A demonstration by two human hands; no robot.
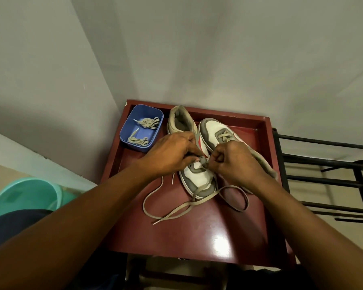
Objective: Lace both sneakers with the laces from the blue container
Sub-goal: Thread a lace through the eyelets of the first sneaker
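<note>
Two white and grey sneakers lie on a dark red table (197, 237). The left sneaker (197, 178) points its toe toward me; the right sneaker (216, 130) points away and has a lace crossed near its toe. My left hand (170, 153) and my right hand (235, 162) both pinch a beige lace (184, 206) at the left sneaker's eyelets. The lace's loose ends trail over the table in front of the toe. A blue container (142, 127) at the back left holds two bundled beige laces (149, 122).
The table has a raised rim (266, 130) along the back and sides and stands in a corner of grey walls. A black metal rack (327, 176) is at the right. A teal bucket (27, 195) stands on the floor at the left.
</note>
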